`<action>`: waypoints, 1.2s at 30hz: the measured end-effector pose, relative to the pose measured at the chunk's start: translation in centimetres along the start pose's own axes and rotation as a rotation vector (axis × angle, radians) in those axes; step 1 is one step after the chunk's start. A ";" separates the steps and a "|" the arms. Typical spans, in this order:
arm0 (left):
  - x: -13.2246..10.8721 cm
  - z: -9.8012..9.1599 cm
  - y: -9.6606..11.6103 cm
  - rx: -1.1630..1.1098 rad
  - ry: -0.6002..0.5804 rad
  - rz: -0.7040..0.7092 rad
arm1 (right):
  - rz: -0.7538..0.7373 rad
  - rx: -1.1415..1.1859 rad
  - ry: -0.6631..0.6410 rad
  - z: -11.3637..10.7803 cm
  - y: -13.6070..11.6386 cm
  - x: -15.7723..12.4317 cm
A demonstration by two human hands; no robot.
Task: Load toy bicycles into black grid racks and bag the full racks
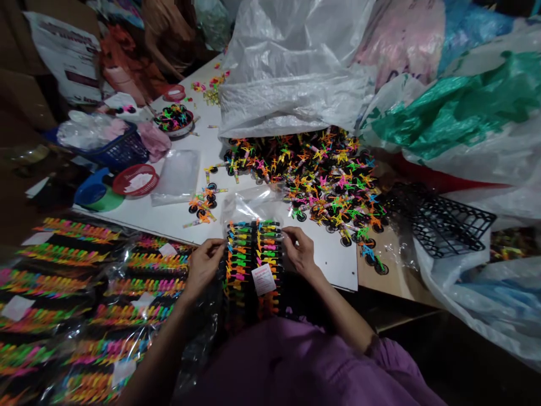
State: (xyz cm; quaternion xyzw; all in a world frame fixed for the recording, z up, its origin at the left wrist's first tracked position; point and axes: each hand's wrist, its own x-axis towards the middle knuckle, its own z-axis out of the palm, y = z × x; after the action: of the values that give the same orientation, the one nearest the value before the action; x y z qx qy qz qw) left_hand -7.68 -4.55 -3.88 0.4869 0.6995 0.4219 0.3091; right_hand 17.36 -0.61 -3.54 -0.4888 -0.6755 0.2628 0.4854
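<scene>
Both my hands hold a clear plastic packet (pixel 252 256) filled with two rows of small multicoloured toys on black wheels, with a white label (pixel 263 279) on its front. My left hand (pixel 203 264) grips the packet's left edge with curled fingers. My right hand (pixel 299 248) pinches its right edge near the top. The packet rests against my lap, over purple cloth (pixel 296 361). Just beyond it lies a big heap of loose toys (pixel 321 175) of the same kind on a white board (pixel 169 214).
Several filled packets (pixel 84 304) are stacked at the left. A black mesh tray (pixel 443 220) lies right of the heap. Large plastic sacks (pixel 296 73) crowd the back and right. A blue basket (pixel 118 149), a red lid (pixel 135 180) and a bowl of toys (pixel 174 119) stand far left.
</scene>
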 end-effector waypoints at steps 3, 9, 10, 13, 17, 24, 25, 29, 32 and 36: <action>-0.8 0.2 0.1 -0.001 0.060 0.009 | -0.091 -0.008 -0.081 -0.9 -0.7 -1.0; -2.8 -0.8 0.1 0.027 0.072 0.189 | 0.038 0.099 -0.198 -1.9 -2.6 -4.4; -3.2 -1.1 0.2 0.050 0.064 0.239 | 0.079 0.124 -0.210 -2.0 -2.9 -4.8; -4.5 -2.2 0.3 0.115 0.002 0.344 | 0.160 0.182 -0.294 -2.3 -3.6 -5.1; -5.9 -3.1 -0.1 0.154 -0.032 0.435 | 0.227 0.220 -0.434 -2.4 -3.7 -4.4; -5.9 -1.3 0.0 0.028 0.213 -0.034 | 0.203 0.156 -0.432 -0.5 -3.6 -2.6; -5.6 -0.9 0.0 -0.014 0.246 -0.092 | 0.197 0.142 -0.429 -0.3 -3.7 -2.3; -4.1 0.0 0.3 -0.119 0.298 -0.118 | 0.177 0.093 -0.409 0.2 -3.5 -1.4; -2.9 0.3 0.5 -0.138 0.305 -0.108 | 0.163 0.079 -0.408 0.3 -3.4 -1.0; -1.8 0.5 0.5 -0.150 0.317 -0.104 | 0.147 0.030 -0.419 0.5 -3.3 -0.8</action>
State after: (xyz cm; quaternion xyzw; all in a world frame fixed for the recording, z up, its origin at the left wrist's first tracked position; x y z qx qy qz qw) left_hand -6.46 -5.98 -3.66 0.3531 0.7302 0.5280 0.2516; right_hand 15.59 -2.53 -1.31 -0.4642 -0.7201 0.4036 0.3212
